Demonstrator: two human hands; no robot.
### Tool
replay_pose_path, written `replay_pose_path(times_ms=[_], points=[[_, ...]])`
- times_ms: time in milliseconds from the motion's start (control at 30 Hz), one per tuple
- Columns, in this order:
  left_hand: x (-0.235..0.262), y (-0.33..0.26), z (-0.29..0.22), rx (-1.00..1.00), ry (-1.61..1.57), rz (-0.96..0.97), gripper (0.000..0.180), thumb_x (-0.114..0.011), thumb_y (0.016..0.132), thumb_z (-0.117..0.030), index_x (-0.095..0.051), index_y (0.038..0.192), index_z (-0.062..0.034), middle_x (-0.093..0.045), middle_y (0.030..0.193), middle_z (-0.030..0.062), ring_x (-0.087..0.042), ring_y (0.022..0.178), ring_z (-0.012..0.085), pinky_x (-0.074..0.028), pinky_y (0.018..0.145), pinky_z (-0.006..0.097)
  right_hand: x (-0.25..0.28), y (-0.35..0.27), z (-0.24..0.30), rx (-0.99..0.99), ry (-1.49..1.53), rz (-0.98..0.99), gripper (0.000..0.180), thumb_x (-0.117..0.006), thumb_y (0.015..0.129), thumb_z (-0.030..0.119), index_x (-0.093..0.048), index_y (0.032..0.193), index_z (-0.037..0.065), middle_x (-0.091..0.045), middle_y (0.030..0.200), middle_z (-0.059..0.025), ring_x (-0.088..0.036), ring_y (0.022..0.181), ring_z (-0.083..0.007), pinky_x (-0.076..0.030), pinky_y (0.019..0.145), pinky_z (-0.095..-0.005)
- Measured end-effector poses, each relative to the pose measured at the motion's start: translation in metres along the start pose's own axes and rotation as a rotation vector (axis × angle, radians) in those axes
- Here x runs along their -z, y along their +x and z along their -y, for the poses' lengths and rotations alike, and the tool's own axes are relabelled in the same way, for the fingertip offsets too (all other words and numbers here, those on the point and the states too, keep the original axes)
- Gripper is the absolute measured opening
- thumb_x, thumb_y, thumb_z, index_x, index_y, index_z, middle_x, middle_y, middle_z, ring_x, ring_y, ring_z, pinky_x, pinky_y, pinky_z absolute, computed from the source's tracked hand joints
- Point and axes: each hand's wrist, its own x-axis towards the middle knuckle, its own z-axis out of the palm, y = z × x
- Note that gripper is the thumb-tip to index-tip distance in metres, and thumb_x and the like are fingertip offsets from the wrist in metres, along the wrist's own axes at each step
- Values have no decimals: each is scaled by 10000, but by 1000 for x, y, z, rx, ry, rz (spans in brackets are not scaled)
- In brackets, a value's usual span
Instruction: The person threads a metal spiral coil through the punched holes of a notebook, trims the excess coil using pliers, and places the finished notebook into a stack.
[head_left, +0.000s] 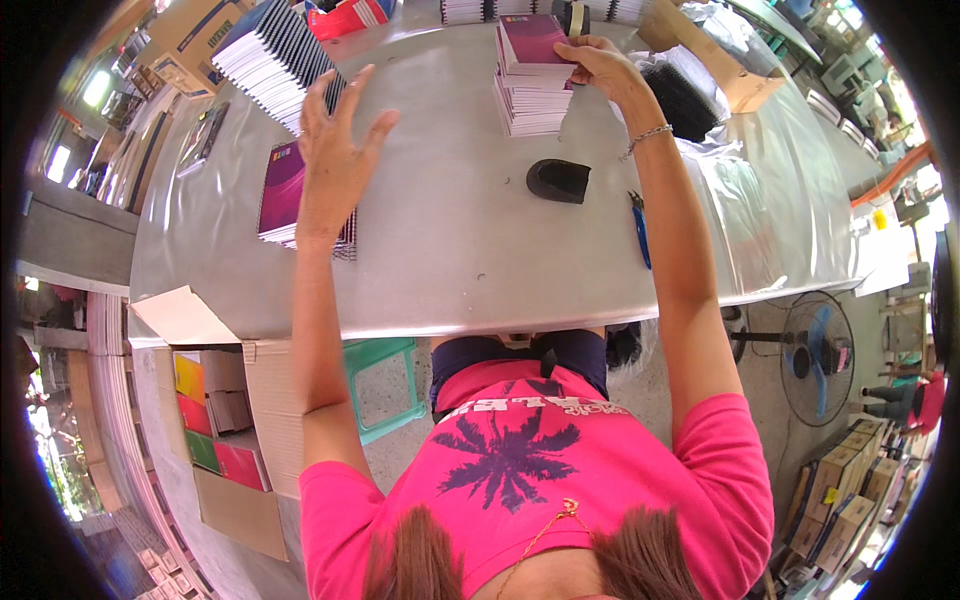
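My left hand [335,150] is raised over the table with its fingers spread and nothing in it. Beneath it and to its left lies a small stack of purple spiral-bound notebooks [281,190]. A taller stack of spiral-bound notebooks [268,62] with black coils stands just beyond. My right hand [600,65] pinches the right edge of a purple-covered booklet [530,40] on top of a stack of unbound booklets [533,108]. No coil shows on these booklets.
On the grey table [470,270] are a black curved block [557,181] and a blue-handled tool [641,232]. Black coils [686,98] lie by a cardboard box [755,92] at right. An open carton of colourful notebooks [225,400], a green stool [385,395] and a fan [815,355] stand below.
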Motion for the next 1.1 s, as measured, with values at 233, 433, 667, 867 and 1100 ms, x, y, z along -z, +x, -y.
replay_pose_path(times_ms=[233, 433, 667, 867, 1100], points=[[-19, -10, -21, -33, -99, 136, 569, -661, 901, -415, -489, 1417, -247, -312, 1494, 180, -294, 1396, 380, -292, 1127, 503, 1, -1, 8, 13, -52, 10, 290, -775, 843, 249, -695, 992, 13, -677, 832, -25, -630, 667, -97, -557, 652, -214], [-34, -21, -24, 36, -167, 254, 573, -663, 903, -404, -484, 1420, -235, -309, 1493, 192, -291, 1402, 388, -289, 1131, 504, 9, 0, 11, -8, -91, 27, 300, -771, 845, 227, -695, 1028, 1, -660, 859, -28, -621, 684, -108, -572, 671, -236], [-39, -29, -32, 52, -271, 328, 564, -666, 907, -377, -495, 1415, -204, -331, 1482, 194, -307, 1395, 386, -289, 1130, 503, 12, 9, 14, -21, -184, 40, 318, -757, 858, 210, -679, 1074, -9, -661, 881, -26, -619, 733, -124, -560, 666, -260], [-45, -43, -31, 46, -331, 339, 563, -663, 912, -364, -493, 1416, -179, -353, 1468, 203, -320, 1388, 375, -286, 1132, 473, 10, 2, 22, -20, -179, 53, 348, -763, 857, 252, -670, 1056, -18, -643, 856, -24, -606, 747, -118, -542, 649, -252], [-63, -97, -22, 191, -552, 450, 526, -669, 907, -277, -509, 1391, -145, -368, 1445, 225, -307, 1389, 378, -297, 1123, 466, 13, -15, 17, -15, -129, 192, 587, -812, 782, 439, -651, 1110, -21, -613, 915, -34, -567, 743, -70, -549, 735, -236]])
